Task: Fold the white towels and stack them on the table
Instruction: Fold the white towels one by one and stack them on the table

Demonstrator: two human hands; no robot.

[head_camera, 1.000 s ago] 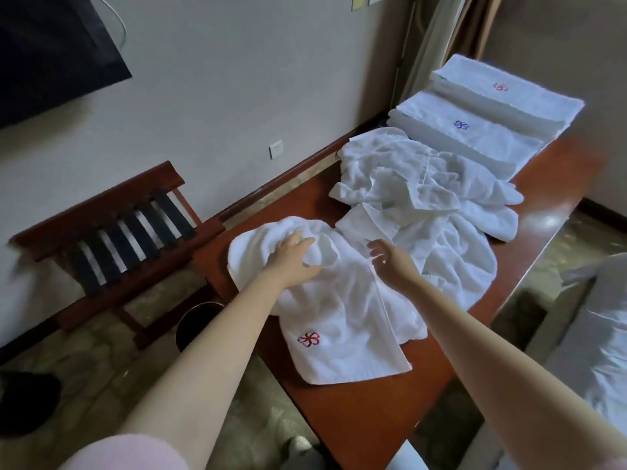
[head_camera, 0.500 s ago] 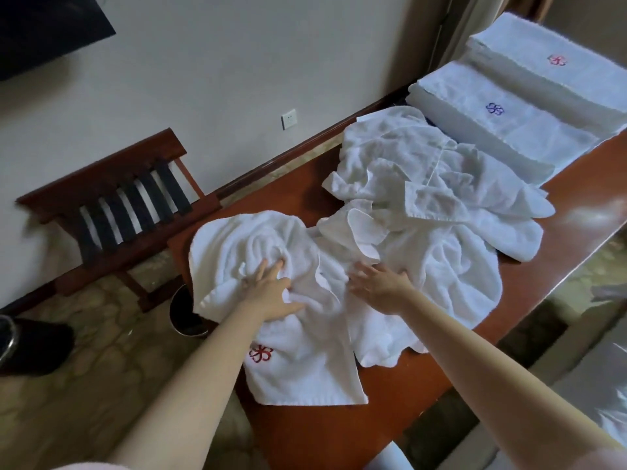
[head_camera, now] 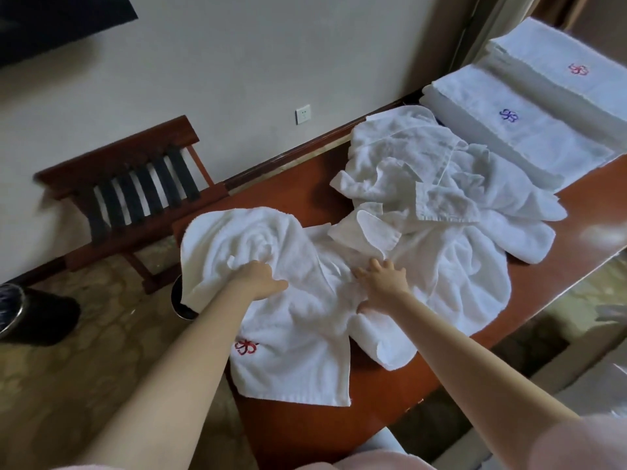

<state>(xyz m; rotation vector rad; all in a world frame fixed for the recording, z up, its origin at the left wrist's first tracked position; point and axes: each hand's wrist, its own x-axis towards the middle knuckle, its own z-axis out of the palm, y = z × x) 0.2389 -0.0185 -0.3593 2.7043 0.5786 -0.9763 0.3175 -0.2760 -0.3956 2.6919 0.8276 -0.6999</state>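
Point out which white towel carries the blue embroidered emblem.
The nearer folded white towel at the far end of the red-brown table. The farther folded white towel and the unfolded white towel at the near end carry red emblems.

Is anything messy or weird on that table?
Yes. The towel with the red flower lies bunched up, its corner hanging off the left edge of the table. Behind it, a crumpled heap of towels sits unfolded, while the folded stacks at the far end look neat.
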